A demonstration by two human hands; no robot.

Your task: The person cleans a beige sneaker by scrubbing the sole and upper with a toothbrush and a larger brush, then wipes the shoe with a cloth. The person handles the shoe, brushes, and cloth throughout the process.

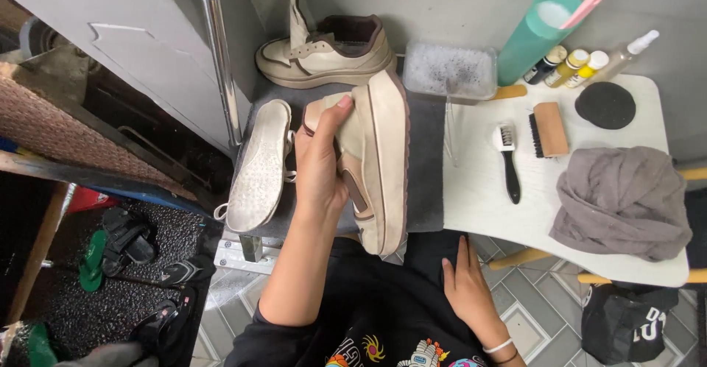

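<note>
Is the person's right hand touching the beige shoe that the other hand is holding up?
Apart. The head view shows the right hand lying on the dark lap, clear of the beige shoe gripped by the left hand.

— What's in the middle of the frame?
— The left hand (320,164) has its grip closed around a beige shoe (375,161), turned on its side, sole facing right.
— And the right hand (468,286)?
— Lower centre, flat on the dark lap, holding nothing.
— To the right?
— A white desk (479,198) with a black brush (508,161) and a grey cloth (622,201).
</note>
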